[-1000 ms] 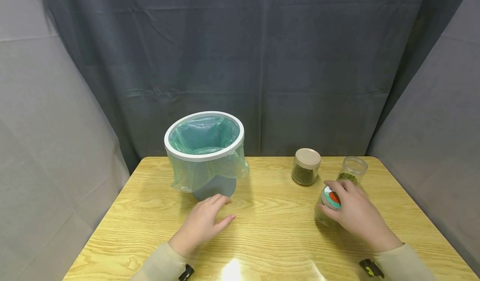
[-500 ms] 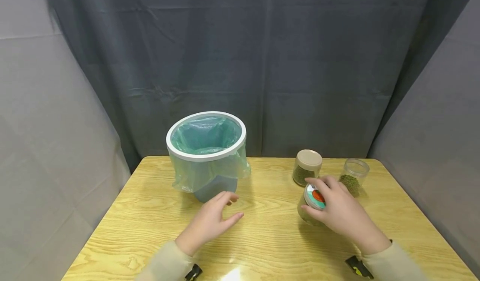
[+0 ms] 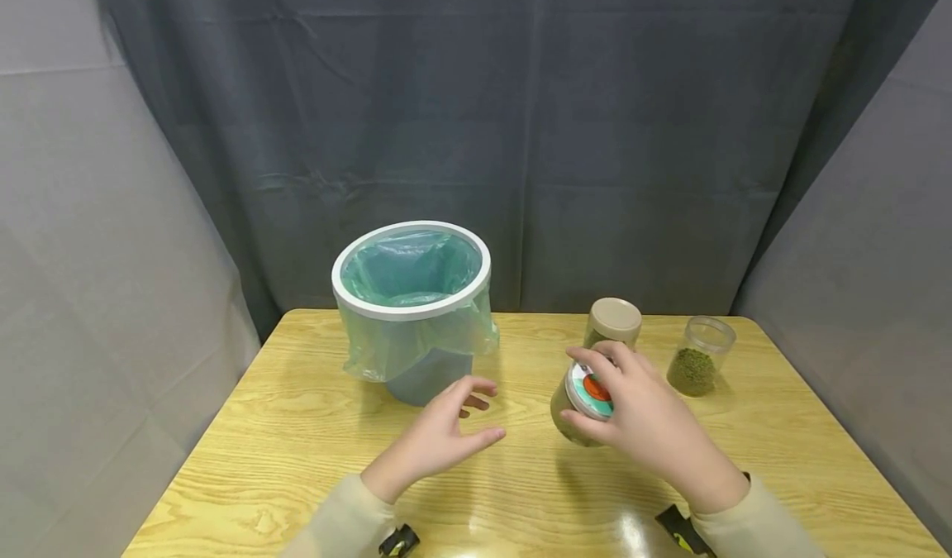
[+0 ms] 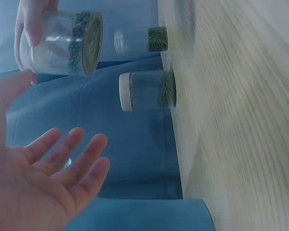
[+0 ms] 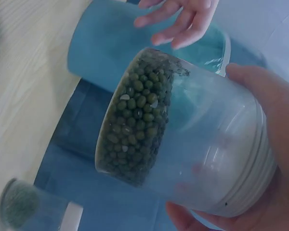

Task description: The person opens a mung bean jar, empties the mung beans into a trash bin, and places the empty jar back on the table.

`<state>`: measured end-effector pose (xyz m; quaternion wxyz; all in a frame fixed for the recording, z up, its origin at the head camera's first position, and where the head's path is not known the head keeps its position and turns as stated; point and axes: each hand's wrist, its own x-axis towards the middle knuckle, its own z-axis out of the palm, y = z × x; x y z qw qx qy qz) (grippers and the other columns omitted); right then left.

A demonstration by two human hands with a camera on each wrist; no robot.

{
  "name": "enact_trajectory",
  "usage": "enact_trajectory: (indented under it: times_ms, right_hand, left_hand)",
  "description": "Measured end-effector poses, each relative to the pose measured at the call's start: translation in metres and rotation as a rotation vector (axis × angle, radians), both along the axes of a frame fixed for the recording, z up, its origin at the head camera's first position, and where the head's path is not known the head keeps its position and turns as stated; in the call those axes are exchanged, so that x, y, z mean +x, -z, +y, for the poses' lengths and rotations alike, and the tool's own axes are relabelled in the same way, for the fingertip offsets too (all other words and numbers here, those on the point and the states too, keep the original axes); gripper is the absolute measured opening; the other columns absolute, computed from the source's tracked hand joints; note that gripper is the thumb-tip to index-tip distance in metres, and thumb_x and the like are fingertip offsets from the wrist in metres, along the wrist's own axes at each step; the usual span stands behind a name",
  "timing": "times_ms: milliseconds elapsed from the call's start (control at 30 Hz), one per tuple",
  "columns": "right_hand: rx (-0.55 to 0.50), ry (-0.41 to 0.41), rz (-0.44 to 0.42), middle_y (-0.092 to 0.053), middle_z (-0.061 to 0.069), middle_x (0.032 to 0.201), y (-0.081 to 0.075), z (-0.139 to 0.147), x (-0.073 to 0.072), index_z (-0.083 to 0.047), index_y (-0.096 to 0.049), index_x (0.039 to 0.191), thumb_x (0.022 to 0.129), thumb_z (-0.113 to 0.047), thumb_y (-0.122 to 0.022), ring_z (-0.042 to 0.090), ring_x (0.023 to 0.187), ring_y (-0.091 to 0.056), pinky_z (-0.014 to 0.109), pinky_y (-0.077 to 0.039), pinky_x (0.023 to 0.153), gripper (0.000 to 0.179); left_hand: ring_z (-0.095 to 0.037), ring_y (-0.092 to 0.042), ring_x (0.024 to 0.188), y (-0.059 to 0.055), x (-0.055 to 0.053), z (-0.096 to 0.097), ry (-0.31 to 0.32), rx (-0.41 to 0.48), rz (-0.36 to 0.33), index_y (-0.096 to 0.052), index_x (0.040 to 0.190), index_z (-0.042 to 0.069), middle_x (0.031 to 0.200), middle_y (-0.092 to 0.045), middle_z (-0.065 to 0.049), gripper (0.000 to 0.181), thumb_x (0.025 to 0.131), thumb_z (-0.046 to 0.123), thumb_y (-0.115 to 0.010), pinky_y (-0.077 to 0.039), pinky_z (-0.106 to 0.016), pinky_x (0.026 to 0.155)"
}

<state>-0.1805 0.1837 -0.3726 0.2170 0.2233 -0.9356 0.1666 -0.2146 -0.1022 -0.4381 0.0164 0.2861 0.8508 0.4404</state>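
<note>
My right hand [image 3: 647, 417] grips a clear jar [image 3: 567, 409] by its lid end, fingers and thumb round the sides. The lid has a white, teal and orange label. Green beans that look like mung beans [image 5: 135, 120] fill the bottom of this jar, seen in the right wrist view. In the left wrist view the jar hangs above the tabletop. My left hand [image 3: 435, 434] hovers in front of the bin, palm towards the jar, fingers loosely spread and holding nothing. A gap separates it from the jar.
A blue bin [image 3: 427, 380] with a white rim and green liner bag stands left of centre. Behind the held jar is a beige-lidded jar [image 3: 616, 318], partly hidden by my right hand. A lidless jar [image 3: 695, 368] of green contents stands farther right on the wooden table [image 3: 283, 442].
My right hand has carried the bean jar leftwards, away from the lidless jar and towards my left hand. The left hand has shifted slightly right.
</note>
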Motion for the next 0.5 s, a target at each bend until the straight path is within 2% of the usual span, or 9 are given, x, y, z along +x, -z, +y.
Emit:
enact_trajectory:
  times_ms: [267, 500]
  right_hand:
    - [0.018, -0.041, 0.022, -0.059, 0.007, 0.127, -0.004, -0.017, 0.002, -0.021, -0.061, 0.139, 0.077, -0.048, -0.089, 0.031, 0.106, -0.062, 0.041, -0.057, 0.076, 0.073]
    - [0.015, -0.071, 0.027, -0.058, 0.003, 0.127, -0.003, -0.031, 0.004, -0.022, -0.061, 0.139, 0.077, -0.051, -0.088, 0.026, 0.106, -0.061, 0.038, -0.057, 0.076, 0.074]
  left_hand:
    - [-0.026, -0.06, 0.128, -0.004, 0.004, 0.008, 0.053, 0.07, -0.058, -0.048, 0.144, 0.014, 0.143, -0.057, -0.004, 0.065, 0.091, 0.033, -0.079, -0.049, -0.043, 0.104]
    - [-0.029, -0.053, 0.137, -0.002, 0.005, 0.014, 0.106, 0.112, -0.127, -0.04, 0.15, 0.017, 0.151, -0.05, -0.003, 0.073, 0.09, 0.029, -0.08, -0.046, -0.049, 0.109]
